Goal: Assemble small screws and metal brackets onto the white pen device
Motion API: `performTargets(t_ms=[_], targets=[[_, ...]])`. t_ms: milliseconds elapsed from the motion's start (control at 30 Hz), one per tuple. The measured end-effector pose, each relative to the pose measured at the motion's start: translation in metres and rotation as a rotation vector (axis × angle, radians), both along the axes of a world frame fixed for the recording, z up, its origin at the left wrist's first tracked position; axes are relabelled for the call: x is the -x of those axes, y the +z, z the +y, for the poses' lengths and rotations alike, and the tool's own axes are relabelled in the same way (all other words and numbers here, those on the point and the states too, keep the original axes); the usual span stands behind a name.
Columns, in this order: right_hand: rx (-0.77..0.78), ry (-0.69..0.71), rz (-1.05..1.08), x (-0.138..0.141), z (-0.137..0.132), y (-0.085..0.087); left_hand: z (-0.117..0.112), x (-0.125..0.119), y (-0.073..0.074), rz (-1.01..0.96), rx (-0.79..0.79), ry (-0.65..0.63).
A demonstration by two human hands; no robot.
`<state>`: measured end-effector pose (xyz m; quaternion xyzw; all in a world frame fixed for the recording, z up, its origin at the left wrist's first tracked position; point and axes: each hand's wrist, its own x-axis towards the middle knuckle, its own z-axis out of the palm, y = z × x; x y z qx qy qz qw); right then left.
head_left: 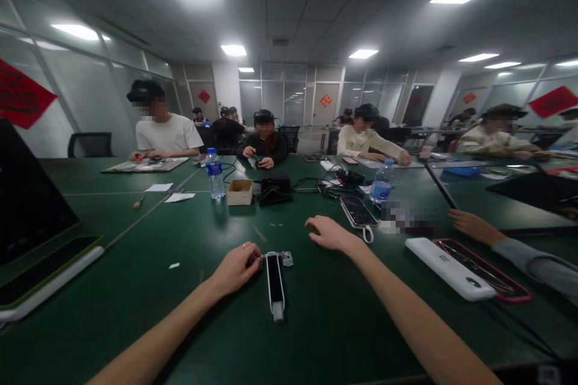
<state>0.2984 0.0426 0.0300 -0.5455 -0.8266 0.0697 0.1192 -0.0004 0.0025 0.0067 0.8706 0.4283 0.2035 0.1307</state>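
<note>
So our two hands are apart over the green tabletop [316,325]. Our left hand [238,266] has its fingers curled in right at the far end of a slim black-and-white device [276,286], by its small metal bracket [288,259]; we honestly can't tell if they're pinching anything. The device lies flat between our hands, closer to the left, its narrow tip pointing back at us. Our right hand [332,233] is palm down with nothing in it, fingers loosely spread. Just right of it there's a smartphone [359,212] with a looped white strap [368,234]. Past our left hand we've got a water bottle [215,177] beside a little open box [239,194], and a paper scrap [174,265] sits left of that hand.
</note>
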Motion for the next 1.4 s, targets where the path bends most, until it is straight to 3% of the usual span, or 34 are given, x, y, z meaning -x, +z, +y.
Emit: performTargets(t_ms=[100,300,500,800,1000,1200,1400], targets=[[0.038,0.001,-0.078,0.011,-0.004,-0.011,0.001,0.0,-0.004,0.004,-0.027,0.023],[0.032,-0.002,-0.075,0.008,-0.002,-0.02,0.0,0.0,-0.004,0.011,-0.02,0.05],[-0.064,0.099,0.116,0.02,-0.015,-0.02,-0.002,0.0,0.0,-0.017,-0.013,0.049],[-0.288,0.314,0.374,0.07,-0.049,-0.012,-0.009,-0.002,0.005,-0.191,-0.103,0.067],[-0.437,0.369,0.45,0.09,-0.058,-0.024,-0.023,-0.015,0.011,-0.307,0.031,-0.039],[-0.512,0.475,0.393,0.092,-0.062,-0.021,-0.027,-0.017,0.015,-0.383,0.185,-0.049],[-0.528,0.529,0.389,0.091,-0.064,-0.018,-0.025,-0.016,0.014,-0.424,0.236,-0.084]])
